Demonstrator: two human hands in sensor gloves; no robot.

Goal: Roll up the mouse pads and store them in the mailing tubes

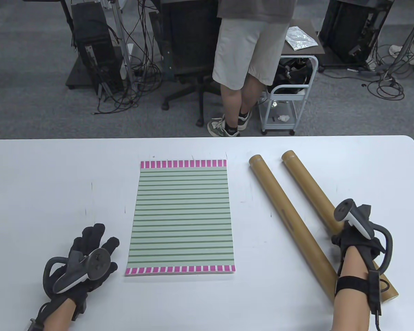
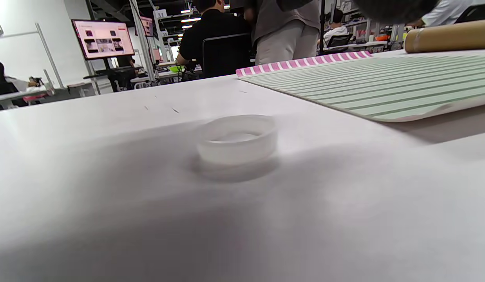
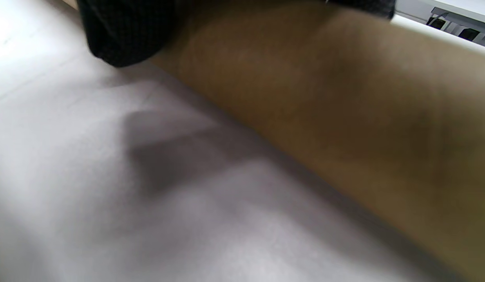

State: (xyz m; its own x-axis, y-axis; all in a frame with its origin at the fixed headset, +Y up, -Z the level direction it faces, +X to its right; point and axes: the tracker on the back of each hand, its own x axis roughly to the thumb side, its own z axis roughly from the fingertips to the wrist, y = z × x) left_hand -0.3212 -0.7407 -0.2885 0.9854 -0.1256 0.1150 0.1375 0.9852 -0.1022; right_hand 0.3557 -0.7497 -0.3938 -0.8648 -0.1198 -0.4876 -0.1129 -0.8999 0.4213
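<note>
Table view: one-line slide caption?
Striped mouse pad flat on white table, two mailing tubes beside it, right hand on one.

Mouse pad [image 1: 181, 217] lies flat and unrolled mid-table, pale green with thin dark green stripes across and a pink-and-white checked band at its far and near ends. Two brown cardboard mailing tubes lie right of it, side by side, running diagonally from far-left to near-right: left tube [image 1: 289, 220] just beside the pad, right tube [image 1: 312, 188] beyond it. A translucent round cap [image 2: 236, 139] sits upright on the table left of the pad.
</note>
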